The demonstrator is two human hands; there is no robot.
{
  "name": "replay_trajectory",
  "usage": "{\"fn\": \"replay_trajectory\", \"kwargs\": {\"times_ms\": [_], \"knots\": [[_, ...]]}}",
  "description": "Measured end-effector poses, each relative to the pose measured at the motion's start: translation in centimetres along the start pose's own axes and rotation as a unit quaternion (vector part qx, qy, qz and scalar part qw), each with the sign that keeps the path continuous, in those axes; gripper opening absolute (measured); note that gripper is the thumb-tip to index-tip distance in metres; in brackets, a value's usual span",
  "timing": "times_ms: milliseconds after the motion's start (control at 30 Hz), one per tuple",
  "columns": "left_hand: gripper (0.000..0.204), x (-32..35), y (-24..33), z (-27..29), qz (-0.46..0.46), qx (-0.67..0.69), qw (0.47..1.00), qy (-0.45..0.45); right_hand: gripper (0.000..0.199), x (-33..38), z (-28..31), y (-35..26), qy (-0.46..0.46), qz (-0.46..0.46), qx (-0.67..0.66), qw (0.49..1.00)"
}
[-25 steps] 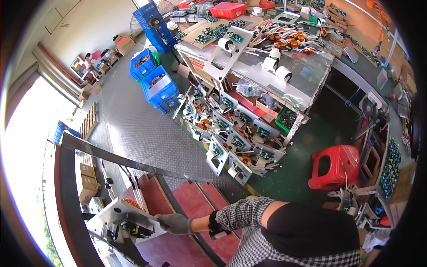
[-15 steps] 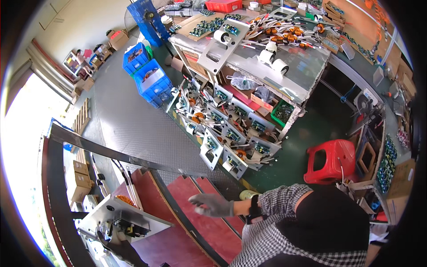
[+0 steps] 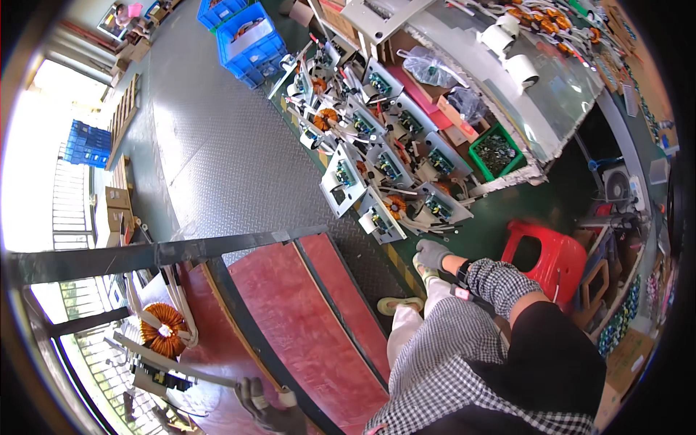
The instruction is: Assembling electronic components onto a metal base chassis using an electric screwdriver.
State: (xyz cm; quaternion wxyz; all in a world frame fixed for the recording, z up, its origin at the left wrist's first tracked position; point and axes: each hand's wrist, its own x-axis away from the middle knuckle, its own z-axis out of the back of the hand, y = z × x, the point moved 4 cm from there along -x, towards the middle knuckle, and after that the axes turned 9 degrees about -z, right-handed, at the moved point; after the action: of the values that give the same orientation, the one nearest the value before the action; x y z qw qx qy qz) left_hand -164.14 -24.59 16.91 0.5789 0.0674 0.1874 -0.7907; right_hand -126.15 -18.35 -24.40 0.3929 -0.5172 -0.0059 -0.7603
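Observation:
My left hand (image 3: pixel 264 406), in a dark glove, closes on the end of a metal plate (image 3: pixel 190 370) seen nearly edge-on. Attached to that assembly are a large orange-wound toroid coil (image 3: pixel 163 330), white cables (image 3: pixel 178 293) and dark components. It is over dark red boards (image 3: pixel 290 312) at lower left. My right hand (image 3: pixel 435 255), in a grey glove with a dark band at the wrist, hangs away from the boards with its fingers curled and nothing visible in them. Below it in the picture is my shoe.
Several similar plate assemblies (image 3: pixel 384 163) crowd the floor beside a workbench (image 3: pixel 558 116). A red stool (image 3: pixel 547 261) stands to my right. Blue crates (image 3: pixel 250 43) are at the far end. A dark metal frame bar (image 3: pixel 109 257) crosses on the left, beyond the boards.
The view has shifted, bringing the floor assemblies higher in the picture. The held plate has turned from its face to nearly edge-on. My right hand has moved right, its stretched fingers now curled.

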Motion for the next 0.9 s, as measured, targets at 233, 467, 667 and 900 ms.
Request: {"fn": "replay_trajectory", "kwargs": {"times_ms": [233, 467, 667, 900], "knots": [[0.065, -1.3, 2.7, -4.0, 0.158, -0.072, 0.97, -0.172, 0.051, -14.6, -1.0, -7.2, 0.111, -0.008, 0.076, 0.991], [0.07, 0.2, 2.3, -4.4, 0.235, -0.036, 0.952, -0.195, 0.05, -23.2, -5.5, -5.4, -0.006, -0.1, 0.011, 0.995], [0.076, 0.4, 1.7, -4.9, 0.174, -0.045, 0.978, -0.109, 0.033, -19.5, -8.0, -4.3, 0.032, -0.062, 0.045, 0.997], [0.083, 0.6, 1.4, -4.5, 0.188, -0.012, 0.975, -0.12, 0.026, -6.7, -4.8, -4.6, 0.041, 0.006, -0.068, 0.997]]}}
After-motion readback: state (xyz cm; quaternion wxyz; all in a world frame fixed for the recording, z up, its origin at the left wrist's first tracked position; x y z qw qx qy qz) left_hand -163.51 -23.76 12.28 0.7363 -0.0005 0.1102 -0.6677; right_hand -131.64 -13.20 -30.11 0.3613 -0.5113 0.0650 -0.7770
